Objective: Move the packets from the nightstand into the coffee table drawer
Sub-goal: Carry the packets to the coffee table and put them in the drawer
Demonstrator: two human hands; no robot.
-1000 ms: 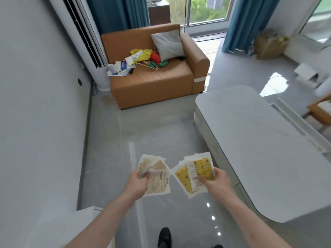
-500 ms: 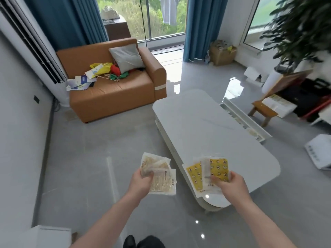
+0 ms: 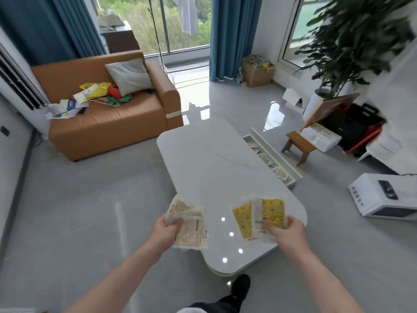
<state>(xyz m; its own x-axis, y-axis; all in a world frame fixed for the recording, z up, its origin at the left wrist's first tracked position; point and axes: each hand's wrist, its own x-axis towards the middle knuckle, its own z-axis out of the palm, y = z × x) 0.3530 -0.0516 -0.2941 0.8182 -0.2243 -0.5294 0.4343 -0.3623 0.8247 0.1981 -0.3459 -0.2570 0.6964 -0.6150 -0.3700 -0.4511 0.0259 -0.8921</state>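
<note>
Coffee table [image 3: 214, 159] now fills centre frame as I've closed in; its drawer [image 3: 274, 154] at centre right seems open, left hand [image 3: 165, 231] clamped on pale packets [image 3: 188, 222], right hand [image 3: 286, 231] pinching yellow packets [image 3: 259, 214].

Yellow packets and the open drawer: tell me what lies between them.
In the head view, only the bare white top of the coffee table lies between the yellow packets in the right hand and the open drawer.

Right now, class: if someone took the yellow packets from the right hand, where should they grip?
Likely the far top edge of the yellow packets, coming from above the coffee table. The right hand covers the near corner; the fanned upper edges stick out free.
</note>
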